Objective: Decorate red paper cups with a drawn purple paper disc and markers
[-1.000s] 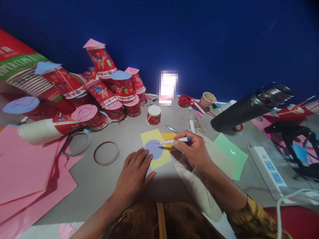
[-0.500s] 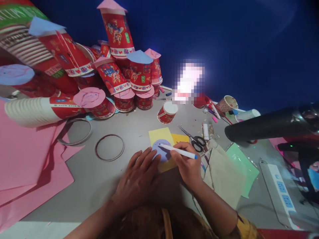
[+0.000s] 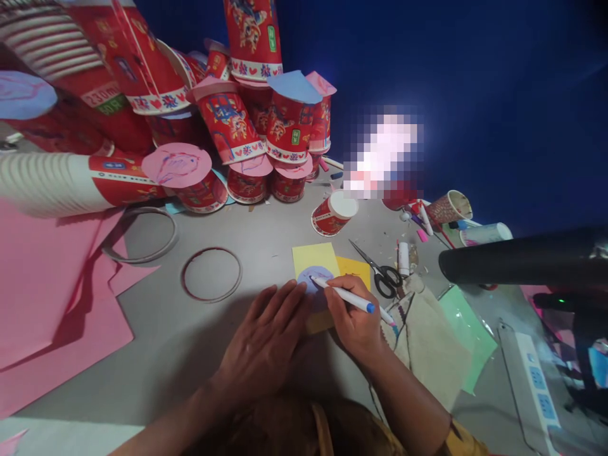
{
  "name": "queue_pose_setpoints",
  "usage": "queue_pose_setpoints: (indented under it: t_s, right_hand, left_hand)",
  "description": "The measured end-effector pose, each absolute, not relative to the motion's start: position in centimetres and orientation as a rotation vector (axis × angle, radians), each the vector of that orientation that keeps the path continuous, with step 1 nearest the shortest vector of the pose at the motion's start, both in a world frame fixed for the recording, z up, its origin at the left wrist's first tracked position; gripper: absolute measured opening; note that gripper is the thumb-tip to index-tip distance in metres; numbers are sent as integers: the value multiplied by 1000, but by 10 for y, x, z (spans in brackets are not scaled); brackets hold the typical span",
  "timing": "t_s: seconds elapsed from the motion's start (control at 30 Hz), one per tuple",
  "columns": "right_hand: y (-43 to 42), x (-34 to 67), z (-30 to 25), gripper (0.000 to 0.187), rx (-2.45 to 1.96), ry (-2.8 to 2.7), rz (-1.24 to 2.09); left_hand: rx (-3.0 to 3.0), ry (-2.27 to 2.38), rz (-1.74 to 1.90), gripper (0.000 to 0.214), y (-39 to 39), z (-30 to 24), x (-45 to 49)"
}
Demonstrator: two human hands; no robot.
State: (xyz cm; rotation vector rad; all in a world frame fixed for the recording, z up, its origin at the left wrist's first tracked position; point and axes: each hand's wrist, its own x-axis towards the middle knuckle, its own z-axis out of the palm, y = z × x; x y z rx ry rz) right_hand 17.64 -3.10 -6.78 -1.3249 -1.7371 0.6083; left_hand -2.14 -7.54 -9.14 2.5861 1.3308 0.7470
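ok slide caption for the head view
Right hand holds a marker to a lavender paper circle; left hand at its edge.

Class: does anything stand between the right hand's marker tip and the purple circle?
Nothing visible does. The right hand holds the white marker with its tip at the purple circle. The left hand lies at the circle's left edge, clear of the tip, and the scissors lie off to the right.
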Motion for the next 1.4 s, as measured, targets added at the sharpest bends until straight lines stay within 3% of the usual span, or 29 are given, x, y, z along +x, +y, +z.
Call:
queue_pose_setpoints:
  t_s: [1.4]
  right_hand:
    - [-30,174,-71,13,-1389,-1693,690]
  left_hand:
    - [2556,1331,812,51,-74,-90,-20]
